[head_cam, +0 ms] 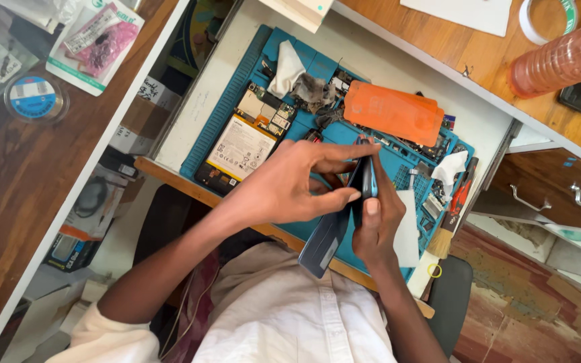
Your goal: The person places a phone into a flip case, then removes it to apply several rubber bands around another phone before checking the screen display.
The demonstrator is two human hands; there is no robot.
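**A thin phone held on edge between two hands**

The person holds a slim blue phone on its edge above the near part of a blue work mat. The left hand pinches it from the left, thumb below and fingers over the top edge. The right hand cups it from the right, thumb pressed flat on the side. Both hands are closed on the phone and close together. A dark flat panel hangs down from between the hands; whether it is joined to the phone cannot be told.

The phone looks light, stiff and smooth, so likely slippery, and thin enough to crack if bent. The edges seem the safest place to grip, as both hands do now.

On the mat, farther off, lie an opened phone showing its battery, an orange sheet and a brush at the right.
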